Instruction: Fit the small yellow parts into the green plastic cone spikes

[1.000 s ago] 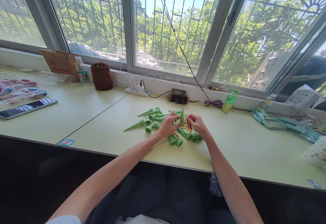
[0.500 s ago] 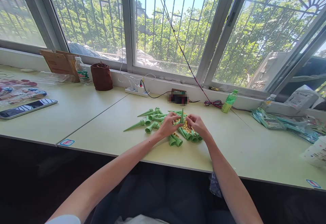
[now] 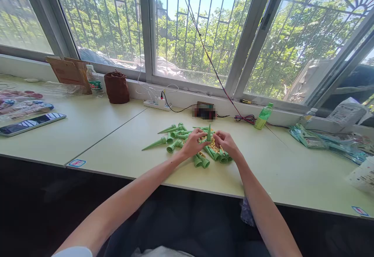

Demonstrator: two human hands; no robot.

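A green plastic watering spike (image 3: pixel 209 133) stands point up in the grip of my left hand (image 3: pixel 195 142), between thumb and fingers. Close to its right side, my right hand (image 3: pixel 225 142) is closed in a pinch; whatever is between those fingertips is too small to make out. Around and under both hands lies a pile of similar green spikes (image 3: pixel 175 145), several with their round, hollow ends facing me. Among them is a heap of small yellow pieces (image 3: pixel 214 147), partly hidden by my hands.
The pile lies on a pale table (image 3: pixel 131 132) under a window. Along the back are a power strip (image 3: pixel 157 104), a brown bag (image 3: pixel 117 88) and a green bottle (image 3: pixel 263 116). A phone (image 3: pixel 32 124) lies left; plastic packets (image 3: pixel 309 136) lie right.
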